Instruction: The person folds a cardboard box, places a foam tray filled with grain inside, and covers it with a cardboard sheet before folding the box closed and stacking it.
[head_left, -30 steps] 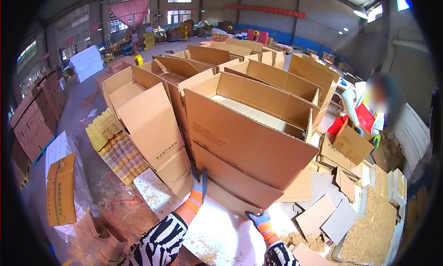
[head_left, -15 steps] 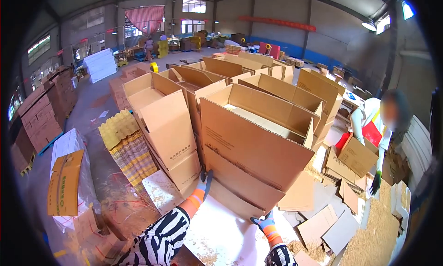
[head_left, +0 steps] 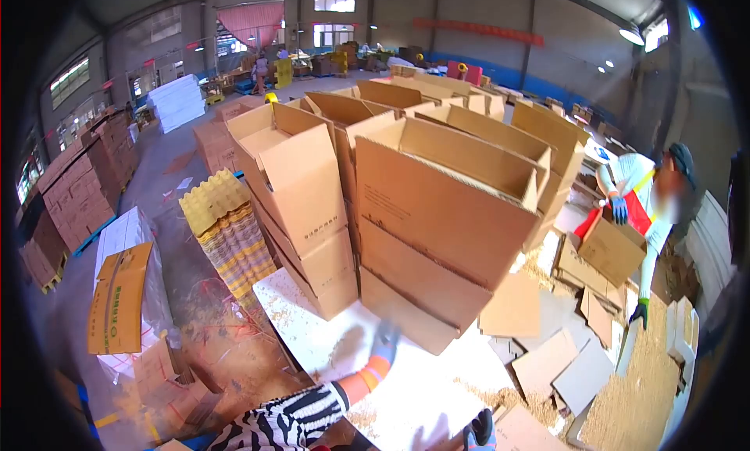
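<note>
A stack of open cardboard boxes point(head_left: 437, 209) stands upright on the white tabletop point(head_left: 312, 334) in front of me. My left hand point(head_left: 383, 345), in a grey-blue glove with an orange cuff, is just short of the stack's lower edge, apart from it. Motion smears its fingers. At the bottom edge of the view my right hand point(head_left: 479, 431) is partly cut off; its dark-tipped fingers are apart and nothing shows in them. A second stack of boxes point(head_left: 312, 224) rises beside the first, on the left.
More box stacks point(head_left: 484, 134) stand behind. Yellow egg trays point(head_left: 226, 232) are piled left of the table. On the right, a co-worker point(head_left: 644, 185) handles a cardboard box point(head_left: 612, 252) near flat cardboard pieces point(head_left: 544, 363) and a bed of shavings point(head_left: 633, 381).
Both hands have let go of the front stack's base and drawn back toward me, the right one to the bottom edge. The view has shifted slightly. The co-worker's raised gloved hand now shows.
</note>
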`<state>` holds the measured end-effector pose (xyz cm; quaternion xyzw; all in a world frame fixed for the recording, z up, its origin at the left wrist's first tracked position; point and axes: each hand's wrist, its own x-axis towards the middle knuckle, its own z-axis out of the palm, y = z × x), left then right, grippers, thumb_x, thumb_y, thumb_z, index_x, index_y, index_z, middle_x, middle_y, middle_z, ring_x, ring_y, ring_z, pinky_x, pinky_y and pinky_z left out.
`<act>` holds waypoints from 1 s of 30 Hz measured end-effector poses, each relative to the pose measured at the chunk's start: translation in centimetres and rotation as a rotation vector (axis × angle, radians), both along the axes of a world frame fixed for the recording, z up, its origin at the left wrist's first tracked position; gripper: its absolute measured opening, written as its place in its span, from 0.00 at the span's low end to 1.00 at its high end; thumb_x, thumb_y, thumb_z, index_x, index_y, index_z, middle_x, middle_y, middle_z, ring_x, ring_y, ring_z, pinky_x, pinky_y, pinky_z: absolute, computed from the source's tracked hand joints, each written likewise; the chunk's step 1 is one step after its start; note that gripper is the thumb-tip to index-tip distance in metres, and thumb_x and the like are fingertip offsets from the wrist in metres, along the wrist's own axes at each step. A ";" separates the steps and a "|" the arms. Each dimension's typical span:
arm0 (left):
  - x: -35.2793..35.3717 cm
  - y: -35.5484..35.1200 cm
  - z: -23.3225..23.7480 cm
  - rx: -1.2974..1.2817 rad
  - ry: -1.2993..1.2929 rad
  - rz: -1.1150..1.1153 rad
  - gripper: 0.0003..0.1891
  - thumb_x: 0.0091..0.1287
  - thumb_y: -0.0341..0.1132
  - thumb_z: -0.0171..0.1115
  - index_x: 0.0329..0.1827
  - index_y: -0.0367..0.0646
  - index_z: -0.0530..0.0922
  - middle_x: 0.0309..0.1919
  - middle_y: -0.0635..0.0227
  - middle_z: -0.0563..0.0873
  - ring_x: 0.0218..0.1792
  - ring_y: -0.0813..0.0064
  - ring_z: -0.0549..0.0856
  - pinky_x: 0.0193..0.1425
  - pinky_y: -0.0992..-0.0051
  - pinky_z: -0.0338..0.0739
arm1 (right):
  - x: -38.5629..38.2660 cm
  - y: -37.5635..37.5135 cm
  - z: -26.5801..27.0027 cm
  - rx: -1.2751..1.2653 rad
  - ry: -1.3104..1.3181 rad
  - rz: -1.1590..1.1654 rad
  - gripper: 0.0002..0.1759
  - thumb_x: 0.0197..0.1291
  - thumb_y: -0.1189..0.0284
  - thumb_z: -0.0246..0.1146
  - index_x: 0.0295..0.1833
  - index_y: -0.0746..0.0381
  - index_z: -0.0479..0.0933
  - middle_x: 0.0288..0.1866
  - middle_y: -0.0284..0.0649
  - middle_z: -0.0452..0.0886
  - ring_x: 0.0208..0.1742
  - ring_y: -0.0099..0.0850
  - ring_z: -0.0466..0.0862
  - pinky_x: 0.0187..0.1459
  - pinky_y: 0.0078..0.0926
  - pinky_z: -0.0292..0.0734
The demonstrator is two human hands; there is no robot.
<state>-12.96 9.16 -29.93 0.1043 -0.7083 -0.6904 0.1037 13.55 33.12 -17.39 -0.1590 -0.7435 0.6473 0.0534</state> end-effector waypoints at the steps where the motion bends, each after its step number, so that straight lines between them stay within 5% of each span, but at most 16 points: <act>1: 2.5 0.1 -0.1 0.351 -0.061 -0.231 0.25 0.71 0.29 0.51 0.70 0.34 0.60 0.68 0.53 0.66 0.67 0.61 0.67 0.73 0.66 0.63 | 2.1 6.6 -13.8 -0.034 0.050 -0.006 0.37 0.61 0.81 0.59 0.75 0.62 0.53 0.71 0.46 0.64 0.61 0.34 0.73 0.57 0.29 0.74; 2: 6.1 -0.1 0.4 0.704 -0.156 -0.478 0.26 0.71 0.32 0.53 0.70 0.32 0.61 0.67 0.52 0.67 0.66 0.62 0.68 0.71 0.66 0.65 | 4.1 13.1 -27.2 -0.067 0.099 -0.011 0.40 0.57 0.79 0.62 0.75 0.62 0.53 0.68 0.47 0.68 0.57 0.33 0.76 0.54 0.30 0.77; 3: 10.2 0.6 0.5 1.071 -0.313 -0.731 0.26 0.71 0.34 0.54 0.69 0.31 0.62 0.66 0.51 0.69 0.65 0.62 0.69 0.69 0.65 0.67 | 5.6 9.2 -16.6 0.071 0.012 -0.041 0.38 0.58 0.77 0.63 0.73 0.65 0.57 0.65 0.48 0.71 0.57 0.33 0.77 0.56 0.29 0.77; 4: 13.2 2.2 1.9 0.382 -0.439 -0.687 0.28 0.71 0.36 0.55 0.69 0.30 0.61 0.66 0.51 0.69 0.65 0.63 0.69 0.69 0.66 0.67 | 6.3 4.1 -3.2 0.204 -0.081 -0.065 0.35 0.58 0.74 0.65 0.70 0.67 0.61 0.62 0.49 0.75 0.58 0.33 0.78 0.57 0.29 0.76; 5: 16.1 4.3 2.4 -0.319 -0.447 -0.686 0.29 0.70 0.37 0.57 0.69 0.29 0.61 0.65 0.51 0.69 0.65 0.63 0.70 0.69 0.66 0.67 | 8.8 4.4 -2.6 0.204 -0.012 -0.109 0.34 0.59 0.74 0.64 0.70 0.68 0.62 0.63 0.49 0.74 0.60 0.35 0.77 0.59 0.30 0.75; 7: 19.1 5.6 -4.3 0.055 -0.291 -0.614 0.33 0.70 0.40 0.59 0.71 0.29 0.57 0.68 0.49 0.67 0.65 0.64 0.70 0.68 0.68 0.66 | 11.8 5.9 1.2 0.367 0.015 -0.108 0.34 0.57 0.70 0.66 0.69 0.63 0.65 0.65 0.52 0.72 0.65 0.45 0.73 0.64 0.35 0.68; 9: 21.8 7.4 -3.9 0.069 -0.328 -0.585 0.37 0.69 0.42 0.60 0.73 0.30 0.53 0.70 0.48 0.63 0.66 0.63 0.69 0.69 0.69 0.65 | 16.4 8.9 2.9 0.553 0.038 -0.144 0.34 0.56 0.69 0.66 0.68 0.63 0.65 0.65 0.51 0.71 0.65 0.47 0.72 0.66 0.37 0.67; 12: 26.5 11.9 1.5 -0.254 -0.319 -0.608 0.45 0.66 0.49 0.63 0.74 0.30 0.49 0.72 0.47 0.59 0.68 0.61 0.66 0.69 0.70 0.65 | 24.0 16.3 1.3 0.602 0.006 -0.406 0.37 0.53 0.69 0.67 0.69 0.63 0.64 0.65 0.53 0.70 0.65 0.50 0.70 0.66 0.40 0.65; 13: 28.7 13.3 5.2 -0.125 -0.454 -0.624 0.48 0.64 0.52 0.64 0.74 0.29 0.48 0.71 0.46 0.61 0.68 0.61 0.67 0.68 0.69 0.67 | 26.6 19.5 -1.8 0.689 -0.004 -0.489 0.42 0.50 0.67 0.70 0.71 0.65 0.61 0.67 0.55 0.67 0.67 0.52 0.66 0.68 0.41 0.62; 15: 28.2 13.2 2.7 -0.573 -0.346 -0.694 0.47 0.63 0.50 0.65 0.73 0.28 0.51 0.67 0.46 0.68 0.65 0.60 0.71 0.65 0.69 0.70 | 29.3 23.7 -2.2 0.909 -0.186 -0.591 0.48 0.47 0.65 0.72 0.72 0.67 0.56 0.68 0.57 0.64 0.68 0.54 0.63 0.70 0.42 0.59; 16: 29.2 14.3 6.2 -0.252 -0.394 -0.812 0.45 0.62 0.49 0.67 0.72 0.28 0.55 0.61 0.47 0.75 0.60 0.61 0.76 0.62 0.69 0.72 | 30.6 25.3 -3.1 0.751 -0.214 -0.623 0.52 0.46 0.63 0.73 0.73 0.68 0.53 0.71 0.58 0.61 0.71 0.52 0.62 0.70 0.40 0.58; 19: 31.7 16.4 2.1 -0.304 -0.212 -0.688 0.43 0.61 0.48 0.68 0.71 0.30 0.58 0.58 0.49 0.77 0.57 0.63 0.78 0.60 0.70 0.74 | 33.0 29.7 -9.5 0.008 -0.229 -0.481 0.55 0.46 0.58 0.75 0.73 0.69 0.52 0.67 0.56 0.68 0.66 0.42 0.70 0.64 0.32 0.67; 21: 35.7 20.0 7.1 -0.384 -0.343 -0.609 0.45 0.60 0.48 0.70 0.71 0.29 0.57 0.59 0.49 0.76 0.56 0.64 0.78 0.60 0.70 0.74 | 34.5 31.3 -8.4 0.063 -0.331 -0.565 0.53 0.47 0.60 0.76 0.72 0.69 0.54 0.59 0.53 0.76 0.57 0.38 0.77 0.57 0.30 0.73; 23: 37.0 21.3 1.8 -0.289 -0.324 -0.572 0.47 0.57 0.51 0.71 0.71 0.29 0.58 0.60 0.45 0.75 0.58 0.60 0.78 0.62 0.68 0.72 | 35.9 34.3 -8.0 0.119 -0.270 -0.546 0.48 0.48 0.67 0.76 0.71 0.66 0.57 0.55 0.48 0.78 0.53 0.35 0.78 0.53 0.30 0.76; 25: 38.5 23.3 -0.1 -0.406 -0.321 -0.572 0.51 0.54 0.57 0.70 0.71 0.29 0.59 0.61 0.39 0.74 0.61 0.52 0.76 0.65 0.65 0.69 | 36.8 36.6 -7.1 -0.112 -0.126 -0.533 0.40 0.50 0.75 0.73 0.68 0.66 0.62 0.54 0.46 0.79 0.51 0.34 0.79 0.51 0.31 0.77; 30: 40.2 25.8 1.2 -0.474 -0.266 -0.514 0.48 0.56 0.58 0.67 0.72 0.34 0.59 0.62 0.47 0.75 0.64 0.52 0.73 0.68 0.66 0.67 | 37.4 39.4 -6.8 0.001 -0.164 -0.446 0.34 0.50 0.77 0.71 0.63 0.67 0.67 0.54 0.45 0.79 0.51 0.34 0.79 0.53 0.31 0.76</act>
